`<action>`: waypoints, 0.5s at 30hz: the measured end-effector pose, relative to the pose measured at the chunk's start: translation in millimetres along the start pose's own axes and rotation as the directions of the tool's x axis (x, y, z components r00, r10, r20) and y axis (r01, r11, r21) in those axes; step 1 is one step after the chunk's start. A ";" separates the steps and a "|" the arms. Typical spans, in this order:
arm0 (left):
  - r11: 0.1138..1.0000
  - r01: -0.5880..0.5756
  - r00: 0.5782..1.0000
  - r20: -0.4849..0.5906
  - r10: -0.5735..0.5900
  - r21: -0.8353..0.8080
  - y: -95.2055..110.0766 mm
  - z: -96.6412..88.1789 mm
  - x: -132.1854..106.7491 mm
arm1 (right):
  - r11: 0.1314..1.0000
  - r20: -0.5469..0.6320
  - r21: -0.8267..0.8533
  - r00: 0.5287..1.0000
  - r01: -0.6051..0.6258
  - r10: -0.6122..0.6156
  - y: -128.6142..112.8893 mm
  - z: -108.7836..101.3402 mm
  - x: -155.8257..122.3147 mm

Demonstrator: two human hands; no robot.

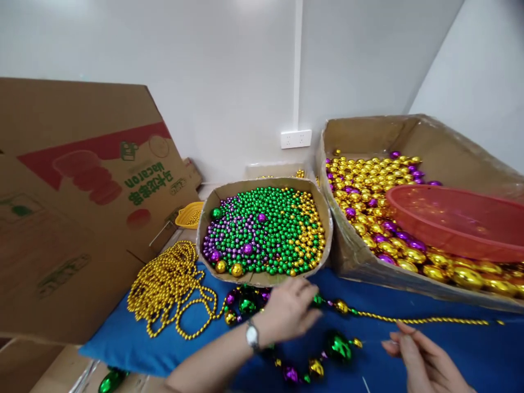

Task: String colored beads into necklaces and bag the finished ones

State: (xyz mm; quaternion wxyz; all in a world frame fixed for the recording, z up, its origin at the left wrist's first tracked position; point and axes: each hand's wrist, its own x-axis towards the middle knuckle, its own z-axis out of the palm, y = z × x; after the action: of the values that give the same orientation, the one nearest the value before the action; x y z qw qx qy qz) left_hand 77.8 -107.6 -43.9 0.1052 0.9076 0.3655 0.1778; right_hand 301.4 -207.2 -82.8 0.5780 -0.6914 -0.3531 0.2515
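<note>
My left hand (291, 308), with a watch on the wrist, reaches over the blue cloth (164, 338) and pinches a bead strand (409, 319) near a green bead. The strand of small gold beads runs right from it across the cloth. My right hand (421, 357) sits low at the right, fingers pinched together on a thin thread I can barely make out. Large green, purple and gold beads (338, 346) lie strung between my hands. A heap of gold bead chain (167, 286) lies to the left.
A cardboard box (323, 218) of small green, purple and gold beads stands behind my left hand. A bigger box (360, 267) at the right holds large gold and purple beads and a red basin (458, 221). Printed cardboard (82, 207) leans at the left.
</note>
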 end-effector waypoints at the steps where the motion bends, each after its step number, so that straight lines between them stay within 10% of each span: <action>1: 0.996 0.079 0.994 -0.074 -0.075 0.046 -13.6 -16.7 1.0 | 0.998 0.058 -0.033 0.997 0.055 -0.053 3.7 -0.2 -0.9; 4: 0.931 0.322 0.938 -0.195 -0.288 0.171 -59.8 -58.4 2.4 | 0.961 0.233 -0.075 0.941 0.267 -0.244 13.2 1.7 -3.9; 9: 0.883 0.466 0.884 -0.061 -0.463 0.053 -111.5 -77.0 0.3 | 0.869 0.364 -0.058 0.821 0.491 -0.440 11.2 12.1 -9.9; 12: 0.889 0.457 0.886 -0.074 -0.457 -0.020 -111.4 -71.8 1.0 | 0.834 0.411 -0.046 0.771 0.550 -0.486 1.7 16.8 -13.7; 15: 0.754 0.407 0.861 -0.060 -0.506 -0.516 -90.0 -64.5 4.7 | 0.797 0.436 -0.030 0.726 0.603 -0.532 -5.9 20.0 -17.1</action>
State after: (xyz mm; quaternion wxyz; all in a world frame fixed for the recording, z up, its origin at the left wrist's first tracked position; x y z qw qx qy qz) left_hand -1.1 -36.4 -12.6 0.3335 0.7117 0.5285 0.3209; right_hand 274.4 -207.6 -82.2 0.4798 -0.5281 -0.6800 0.1687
